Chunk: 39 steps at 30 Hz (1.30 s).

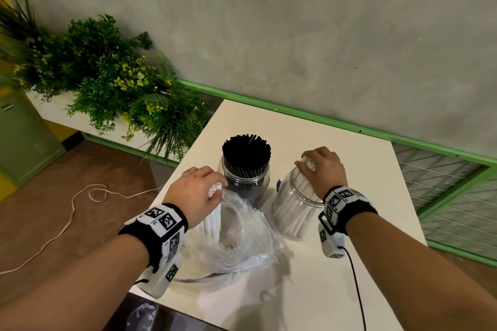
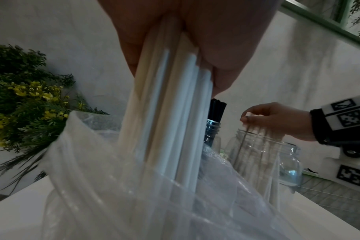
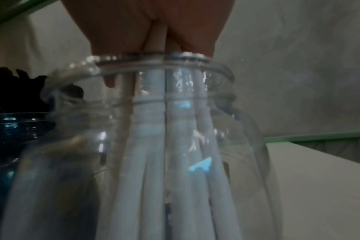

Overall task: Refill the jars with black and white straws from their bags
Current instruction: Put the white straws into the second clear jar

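Note:
Two clear jars stand on the white table (image 1: 349,263). The left jar (image 1: 246,183) is packed with black straws (image 1: 246,149). The right jar (image 1: 297,207) (image 3: 247,129) holds white straws (image 3: 154,162). My right hand (image 1: 321,166) (image 2: 277,120) grips a bunch of those white straws at the jar's mouth, their lower ends inside the jar. My left hand (image 1: 200,191) grips another bunch of white straws (image 2: 170,121) that stand partly inside a crumpled clear plastic bag (image 1: 242,239) (image 2: 134,203) in front of the jars.
A planter of green foliage with yellow flowers (image 1: 107,75) stands left of the table. A white cord (image 1: 67,217) trails over the brown floor. A green-framed wire panel (image 1: 451,196) lies to the right, a grey wall behind.

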Motion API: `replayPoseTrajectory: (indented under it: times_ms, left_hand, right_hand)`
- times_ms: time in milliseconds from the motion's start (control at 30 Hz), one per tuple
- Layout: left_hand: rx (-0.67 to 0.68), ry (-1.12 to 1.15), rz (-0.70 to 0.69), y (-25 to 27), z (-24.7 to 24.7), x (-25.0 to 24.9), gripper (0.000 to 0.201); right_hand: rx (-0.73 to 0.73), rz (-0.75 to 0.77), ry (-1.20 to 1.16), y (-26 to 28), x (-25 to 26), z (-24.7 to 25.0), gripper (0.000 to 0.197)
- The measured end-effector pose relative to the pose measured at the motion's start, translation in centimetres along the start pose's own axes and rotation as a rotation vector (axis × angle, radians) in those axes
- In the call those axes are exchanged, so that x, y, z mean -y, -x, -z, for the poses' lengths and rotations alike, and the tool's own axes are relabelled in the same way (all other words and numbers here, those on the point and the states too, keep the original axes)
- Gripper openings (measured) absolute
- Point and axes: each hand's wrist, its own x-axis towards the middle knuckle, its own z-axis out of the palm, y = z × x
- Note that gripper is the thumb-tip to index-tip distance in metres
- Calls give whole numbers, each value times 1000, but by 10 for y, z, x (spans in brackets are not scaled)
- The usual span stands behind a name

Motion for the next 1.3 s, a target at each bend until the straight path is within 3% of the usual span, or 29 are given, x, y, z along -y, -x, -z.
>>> replayPoseTrajectory:
  times_ms: [200, 300, 433, 567, 767, 933, 1100, 1233, 1300]
  left_hand:
    - [6, -13, -7, 0, 1, 2, 51]
    - [2, -10, -13, 0, 1, 1, 52]
    - [-1, -9, -16, 0, 1, 1, 50]
    - [1, -16, -19, 1, 1, 2, 49]
    - [17, -28, -8, -1, 0, 2, 51]
    - [13, -32, -5, -1, 0, 0, 52]
    - [5, -34, -18, 0, 1, 1, 50]
    - [4, -26, -22, 0, 1, 3, 48]
    - [2, -22, -27, 0, 1, 4, 47]
  right_hand:
    - [50, 131, 115, -17, -4, 14, 27]
    - [139, 116, 167, -12, -11, 12, 29]
    - [86, 91, 84, -6, -15, 12, 30]
    - [197, 17, 139, -5, -18, 13, 42]
    - [43, 159, 97, -14, -12, 10, 30]
    - [230, 37, 213, -17, -9, 14, 46]
    - [180, -21, 38, -13, -16, 23, 65]
    - [462, -51, -89, -13, -30, 34, 96]
    - [530, -47, -47, -18, -31, 38, 97]
